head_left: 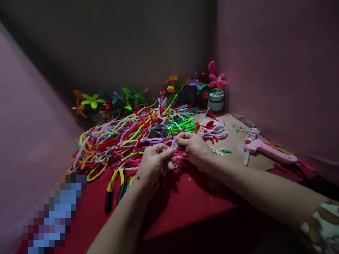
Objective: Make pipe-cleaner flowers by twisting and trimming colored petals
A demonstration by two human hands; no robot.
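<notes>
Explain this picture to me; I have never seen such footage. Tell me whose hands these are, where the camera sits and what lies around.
One camera, worn on a person's head, looks down at their own bare hands. The left hand and right hand pinch a pale pipe-cleaner piece between them. On the red cloth lie a heap of coloured pipe cleaners and yellow-handled pliers; a pink glue gun rests on the brown board. Pipe-cleaner flowers stand at the back.
</notes>
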